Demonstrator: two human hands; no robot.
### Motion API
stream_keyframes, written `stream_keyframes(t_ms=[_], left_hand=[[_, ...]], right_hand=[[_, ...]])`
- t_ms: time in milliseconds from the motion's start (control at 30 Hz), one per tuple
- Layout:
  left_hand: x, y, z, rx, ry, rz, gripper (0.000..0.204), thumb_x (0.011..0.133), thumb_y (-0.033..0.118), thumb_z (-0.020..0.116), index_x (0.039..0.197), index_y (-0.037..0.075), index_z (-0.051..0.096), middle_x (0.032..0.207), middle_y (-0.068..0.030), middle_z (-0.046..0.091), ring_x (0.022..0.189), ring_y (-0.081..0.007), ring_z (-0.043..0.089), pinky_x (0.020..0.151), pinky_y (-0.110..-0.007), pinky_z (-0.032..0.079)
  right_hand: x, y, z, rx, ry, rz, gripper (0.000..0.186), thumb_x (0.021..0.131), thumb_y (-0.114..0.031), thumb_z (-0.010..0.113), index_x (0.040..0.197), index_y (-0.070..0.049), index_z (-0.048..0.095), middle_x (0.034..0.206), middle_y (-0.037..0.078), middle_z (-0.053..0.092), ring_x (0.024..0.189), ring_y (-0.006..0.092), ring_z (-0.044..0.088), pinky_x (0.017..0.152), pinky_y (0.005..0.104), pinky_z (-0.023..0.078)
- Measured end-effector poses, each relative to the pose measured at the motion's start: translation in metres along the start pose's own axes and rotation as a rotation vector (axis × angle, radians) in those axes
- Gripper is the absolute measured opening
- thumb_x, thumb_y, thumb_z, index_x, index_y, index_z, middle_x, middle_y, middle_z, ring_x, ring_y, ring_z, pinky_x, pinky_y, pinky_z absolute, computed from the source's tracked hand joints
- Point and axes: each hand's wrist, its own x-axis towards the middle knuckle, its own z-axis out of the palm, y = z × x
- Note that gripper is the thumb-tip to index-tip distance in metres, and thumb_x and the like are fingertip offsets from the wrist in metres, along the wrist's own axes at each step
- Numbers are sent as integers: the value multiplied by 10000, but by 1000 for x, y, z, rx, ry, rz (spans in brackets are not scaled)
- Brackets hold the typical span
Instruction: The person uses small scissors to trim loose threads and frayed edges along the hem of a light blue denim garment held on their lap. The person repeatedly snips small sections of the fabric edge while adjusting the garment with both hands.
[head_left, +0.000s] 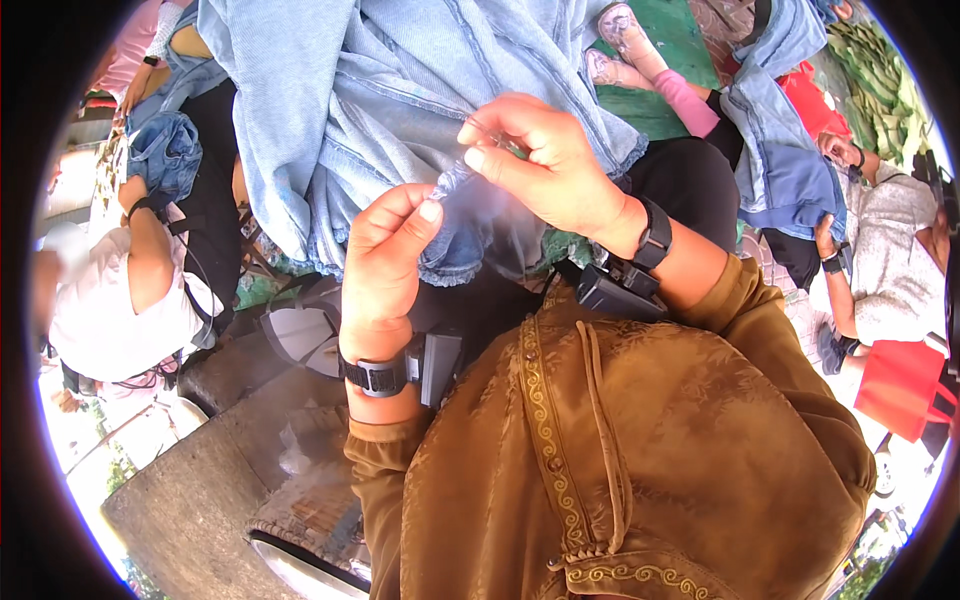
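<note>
Between my two hands is a small crumpled bluish-grey strip (453,180); I cannot make out whether it is cloth or thread. My left hand (385,250) is closed, pinching its lower end between thumb and finger. My right hand (550,165) is closed too, with its thumb at the upper end of the strip and the index finger curled above it. Light blue denim garments (400,100) lie in a heap over my lap, just beyond and under my hands. Their frayed hem (450,270) hangs below the strip.
A person in white (130,300) at the left handles a denim piece (165,155). Another person (900,250) at the right holds denim (790,180), with a red bag (900,390) nearby. Pink-trousered legs (690,105) show at the far side. A wooden board (200,480) lies at lower left.
</note>
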Motion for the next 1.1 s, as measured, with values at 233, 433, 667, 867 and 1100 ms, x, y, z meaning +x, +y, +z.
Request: stream_keyframes(t_ms=[233, 433, 667, 867, 1100], left_hand=[[1, 8, 17, -36, 23, 71, 149, 906, 76, 583, 1011, -20, 631, 896, -5, 641, 790, -60, 551, 758, -203, 432], [-2, 9, 11, 80, -60, -15, 163, 897, 52, 584, 1040, -20, 615, 883, -4, 637, 789, -63, 555, 750, -203, 437], [-1, -1, -2, -107, -35, -22, 210, 860, 34, 613, 1063, -21, 604, 982, -41, 653, 867, -106, 588, 812, -236, 446], [-4, 3, 0, -178, 71, 7, 165, 859, 11, 615, 1022, -10, 619, 905, 7, 633, 805, -52, 533, 762, -193, 408], [-7, 27, 15, 235, 80, 167, 160, 851, -14, 618, 1009, 6, 636, 904, 13, 623, 816, -46, 526, 749, -186, 411]], right_hand=[[1, -16, 2, -176, -131, -167, 143, 710, -53, 670, 838, -44, 607, 754, 80, 536, 650, 260, 549, 560, 340, 435], [1, -10, 0, -201, -228, -123, 58, 778, -35, 615, 808, -19, 567, 742, 72, 532, 664, 207, 541, 593, 290, 429], [-6, -6, -15, 111, -46, 222, 102, 884, -88, 591, 807, -29, 560, 738, -54, 525, 700, 30, 446, 628, 208, 390], [-27, 17, -55, -56, 291, 345, 73, 861, -60, 619, 806, -31, 579, 719, -74, 500, 665, 24, 435, 608, 197, 374], [-24, -3, -51, -90, 55, 252, 466, 750, -96, 717, 1192, -63, 574, 980, -11, 589, 951, 80, 506, 758, 230, 410]])
